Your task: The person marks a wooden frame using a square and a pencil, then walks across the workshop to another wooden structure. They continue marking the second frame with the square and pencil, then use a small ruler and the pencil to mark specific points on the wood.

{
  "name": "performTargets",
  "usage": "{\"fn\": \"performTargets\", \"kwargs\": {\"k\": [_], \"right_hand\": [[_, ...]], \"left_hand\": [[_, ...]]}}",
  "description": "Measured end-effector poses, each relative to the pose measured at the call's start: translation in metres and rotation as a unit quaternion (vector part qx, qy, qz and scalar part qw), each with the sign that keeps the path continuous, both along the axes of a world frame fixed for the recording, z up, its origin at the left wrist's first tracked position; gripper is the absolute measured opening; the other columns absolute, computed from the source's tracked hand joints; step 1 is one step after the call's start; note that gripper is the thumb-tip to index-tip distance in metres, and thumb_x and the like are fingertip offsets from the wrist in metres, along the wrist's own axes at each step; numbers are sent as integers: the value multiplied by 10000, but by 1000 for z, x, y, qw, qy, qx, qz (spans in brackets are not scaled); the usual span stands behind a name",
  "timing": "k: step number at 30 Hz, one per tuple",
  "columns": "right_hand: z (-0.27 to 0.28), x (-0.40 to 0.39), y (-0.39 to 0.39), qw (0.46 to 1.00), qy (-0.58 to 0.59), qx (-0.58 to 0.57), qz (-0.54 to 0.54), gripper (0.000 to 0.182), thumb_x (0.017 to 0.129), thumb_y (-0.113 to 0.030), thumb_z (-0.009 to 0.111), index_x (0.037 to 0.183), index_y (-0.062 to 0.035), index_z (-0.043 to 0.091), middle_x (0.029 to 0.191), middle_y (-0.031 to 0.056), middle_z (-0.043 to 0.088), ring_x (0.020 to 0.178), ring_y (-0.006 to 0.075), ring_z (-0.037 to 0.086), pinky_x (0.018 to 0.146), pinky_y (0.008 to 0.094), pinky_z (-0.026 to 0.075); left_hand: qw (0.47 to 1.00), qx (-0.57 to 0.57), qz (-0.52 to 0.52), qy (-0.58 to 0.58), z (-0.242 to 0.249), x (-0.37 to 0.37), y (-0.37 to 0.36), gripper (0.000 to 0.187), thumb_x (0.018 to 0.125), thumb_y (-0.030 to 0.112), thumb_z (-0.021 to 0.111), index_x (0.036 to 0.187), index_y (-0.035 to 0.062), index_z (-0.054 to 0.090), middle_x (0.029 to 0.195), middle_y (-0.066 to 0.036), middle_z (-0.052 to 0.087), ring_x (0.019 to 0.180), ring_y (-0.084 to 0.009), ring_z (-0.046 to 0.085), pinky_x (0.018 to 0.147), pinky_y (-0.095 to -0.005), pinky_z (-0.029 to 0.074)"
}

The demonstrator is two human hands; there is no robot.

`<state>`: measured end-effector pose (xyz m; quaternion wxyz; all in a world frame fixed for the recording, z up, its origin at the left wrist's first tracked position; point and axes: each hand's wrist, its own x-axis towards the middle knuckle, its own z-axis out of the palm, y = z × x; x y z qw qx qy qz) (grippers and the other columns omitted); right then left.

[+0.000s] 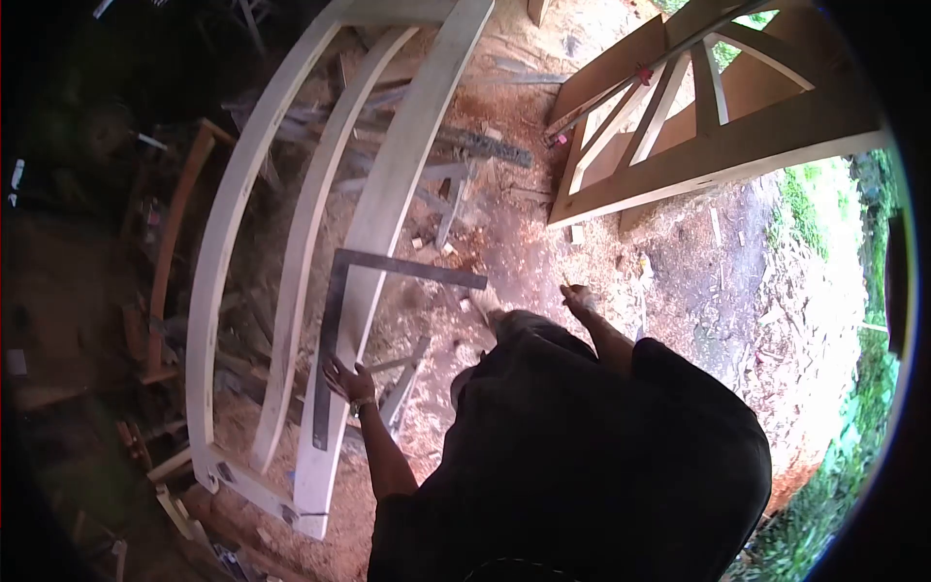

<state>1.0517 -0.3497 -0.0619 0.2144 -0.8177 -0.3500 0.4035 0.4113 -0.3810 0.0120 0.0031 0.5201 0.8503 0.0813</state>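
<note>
A dark L-shaped square lies on the pale straight board of a wooden frame, its short arm reaching right past the board's edge. My left hand, with a watch at the wrist, rests on the long arm of the square, fingers spread over it and the board. Two curved pale rails stand to the left of the board, joined at the frame's ends. My right hand is held out over the ground, away from the frame, fingers closed round a small thin stick-like item that looks like a pencil.
A large wooden panel frame with slanted slats and a long metal clamp stands at the upper right. Trestle legs and wood offcuts lie beneath the pale frame. Shavings cover the soil; green plants grow at the right.
</note>
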Motion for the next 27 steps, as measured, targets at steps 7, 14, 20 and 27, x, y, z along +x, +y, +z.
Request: {"fn": "performTargets", "kwargs": {"k": [7,14,20,27], "right_hand": [[-114,98,-82,929,-212,-209,219,292,862,-306,637,925,-99,833,969,208,796,968,402,773,861,499,612],[-173,136,35,982,-151,96,68,155,795,-142,657,825,-71,792,722,91,740,675,262,700,636,439,582],[14,178,202,992,13,94,80,401,929,-420,661,958,-34,768,718,187,733,657,306,746,663,448,581],[49,282,356,969,208,90,-102,765,1117,-670,424,1123,7,779,615,61,643,526,126,566,514,305,434]], "left_hand": [[995,4,-58,-77,-56,114,-73,797,848,221,776,1589,116,500,1578,-193,540,1465,-406,495,1183,-595,395],[809,-315,-41,-495,-141,217,-105,555,1049,536,562,1326,80,717,1286,-245,738,1253,-404,683,1064,-496,533],[726,-504,-144,-446,-75,290,-5,469,1054,458,577,1271,84,757,1267,-227,758,1222,-375,706,1061,-466,534],[711,-354,-304,-527,-51,397,204,364,1036,327,623,1245,59,752,1277,-220,754,1177,-353,722,1061,-437,530]]}}
